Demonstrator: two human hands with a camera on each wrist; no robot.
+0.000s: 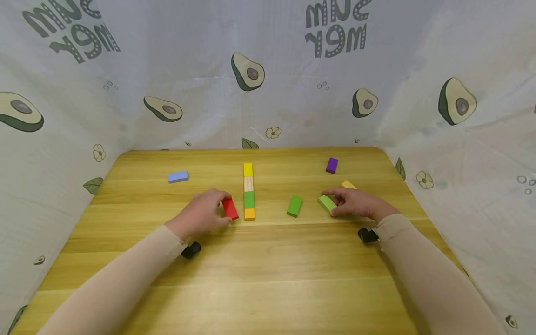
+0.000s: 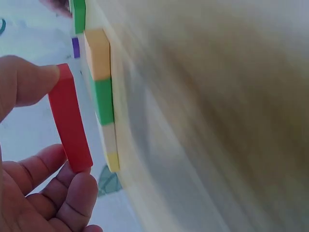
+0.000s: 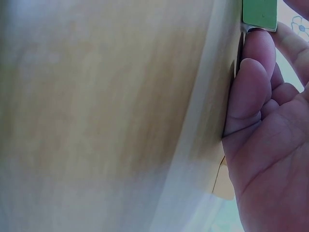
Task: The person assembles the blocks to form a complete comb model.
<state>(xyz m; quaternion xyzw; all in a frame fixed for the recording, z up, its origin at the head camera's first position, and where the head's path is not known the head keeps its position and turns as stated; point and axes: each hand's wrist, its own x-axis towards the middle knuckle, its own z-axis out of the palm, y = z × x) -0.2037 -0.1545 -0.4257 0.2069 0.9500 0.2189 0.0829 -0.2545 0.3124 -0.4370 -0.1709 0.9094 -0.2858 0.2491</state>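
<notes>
Between thumb and fingertips, my left hand [image 1: 204, 211] pinches a red block [image 1: 230, 209]; the left wrist view shows the thumb on one end of this red block [image 2: 71, 118] and fingers at the other. Just right of it, a straight row runs away from me: an orange block [image 1: 249, 214], a green block [image 1: 249, 200], a plain wood block [image 1: 249, 184] and a yellow block [image 1: 248, 170]. On the right side, my right hand [image 1: 358, 203] holds a light green block [image 1: 327, 204] by its ends, low over the table. Only part of that light green block [image 3: 259, 13] shows in the right wrist view.
A second green block [image 1: 294, 206] lies between the row and my right hand. Behind that hand is a yellow-orange block [image 1: 348, 184], partly covered. Farther back sit a purple block [image 1: 332, 165] and, at left, a blue block [image 1: 178, 177]. An avocado-print curtain [image 1: 201, 125] surrounds the wooden table [image 1: 268, 279].
</notes>
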